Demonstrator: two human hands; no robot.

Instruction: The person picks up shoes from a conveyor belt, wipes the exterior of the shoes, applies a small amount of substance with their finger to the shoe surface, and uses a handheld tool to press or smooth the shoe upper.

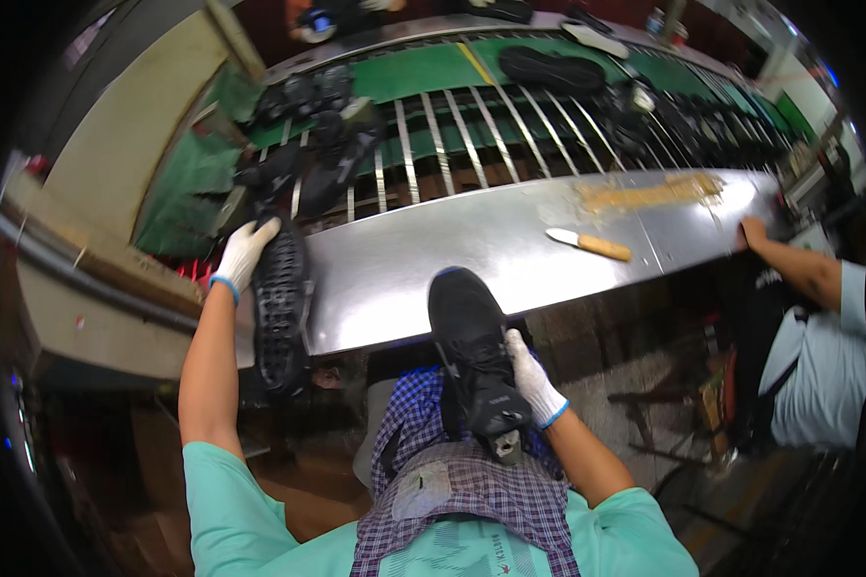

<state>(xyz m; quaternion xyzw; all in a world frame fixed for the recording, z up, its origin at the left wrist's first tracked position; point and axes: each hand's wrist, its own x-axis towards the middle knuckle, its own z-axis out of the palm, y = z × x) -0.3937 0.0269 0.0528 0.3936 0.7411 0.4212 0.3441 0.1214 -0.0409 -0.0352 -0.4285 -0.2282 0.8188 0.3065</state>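
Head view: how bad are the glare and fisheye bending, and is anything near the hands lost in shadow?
Head view: the shiny steel table shows only soft sheen, nothing blown out; its straight edge bows toward the rim, with black corners. The black lasted shoe upper by the gloved right hand and the black rubber outsole under the gloved left hand stay readable; below the table is murky.

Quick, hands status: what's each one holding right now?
Left hand: closed on a black shoe sole.
Right hand: gripping the black shoe upper on the lap.

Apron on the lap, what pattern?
Apron: purple-and-white check, clearest in the head view.
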